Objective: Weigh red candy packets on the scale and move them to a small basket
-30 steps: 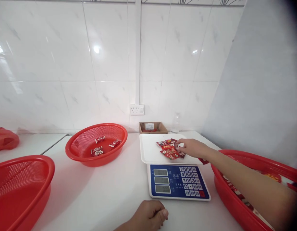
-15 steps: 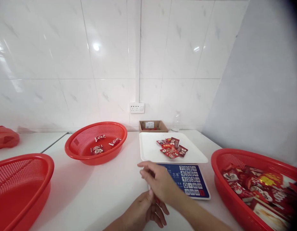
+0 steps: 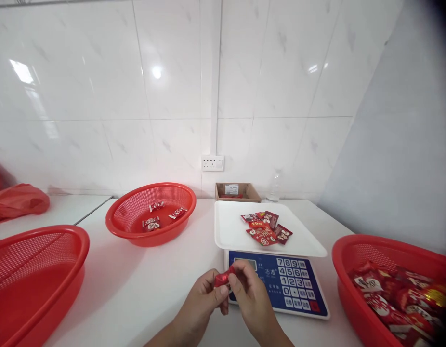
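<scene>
Between my two hands is a small red wrapped candy (image 3: 223,278), pinched at both ends. My left hand (image 3: 204,299) has its thumb and fingers closed on one end; my right hand (image 3: 249,294) grips the other. Both hover in front of the scale (image 3: 291,284), whose blue keypad is partly covered by my right hand. On the scale's white tray (image 3: 230,231) lie several red and dark red packets (image 3: 264,231), bunched toward the middle.
A red basket (image 3: 116,217) at the back left holds several candies (image 3: 152,222). Another red basket (image 3: 76,255) stands front left. The right-hand red basket (image 3: 347,270) is filled with packets. Behind the scale are a cardboard box (image 3: 237,193) and clear plastic bottle (image 3: 275,185).
My hands have come level and together, and the red candy now shows between them. The right hand has drawn back from its reach across the left. The view has shifted slightly left.
</scene>
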Motion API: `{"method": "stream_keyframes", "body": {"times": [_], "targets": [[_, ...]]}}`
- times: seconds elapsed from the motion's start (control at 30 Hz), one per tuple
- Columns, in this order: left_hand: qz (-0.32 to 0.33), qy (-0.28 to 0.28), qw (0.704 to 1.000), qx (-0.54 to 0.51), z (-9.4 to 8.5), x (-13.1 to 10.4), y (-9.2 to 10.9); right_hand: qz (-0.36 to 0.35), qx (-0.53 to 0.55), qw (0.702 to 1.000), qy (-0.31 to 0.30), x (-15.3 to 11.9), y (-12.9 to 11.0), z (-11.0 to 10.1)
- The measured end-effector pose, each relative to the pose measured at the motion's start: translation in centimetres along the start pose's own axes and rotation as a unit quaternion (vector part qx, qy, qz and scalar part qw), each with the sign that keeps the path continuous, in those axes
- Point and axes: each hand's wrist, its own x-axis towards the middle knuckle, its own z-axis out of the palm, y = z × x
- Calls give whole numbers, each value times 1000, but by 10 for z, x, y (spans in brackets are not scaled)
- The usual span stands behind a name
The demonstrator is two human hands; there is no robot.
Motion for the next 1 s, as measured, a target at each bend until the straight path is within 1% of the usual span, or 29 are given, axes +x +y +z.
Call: {"method": "stream_keyframes", "body": {"times": [0.07,0.13,0.37,0.6,0.7,0.87,1.0], "targets": [[-1,6,1000,6,-1,1,0,16,-22,999,-37,0,-1,0],[-4,9,1000,7,-2,1,-1,22,-49,997,-51,0,-1,0],[-20,28,999,-16,1,0,-2,2,-66,997,-35,-2,-1,-1],[-3,40,999,-23,4,-1,3,-2,-68,997,-39,-2,0,-1],[-9,41,999,-26,5,0,3,-8,-63,997,-41,-2,1,-1],[-16,30,999,13,4,-2,-1,7,-47,997,-55,-4,-1,0],[-10,35,998,45,3,-1,-3,-15,-70,997,-39,-4,0,1]]}}
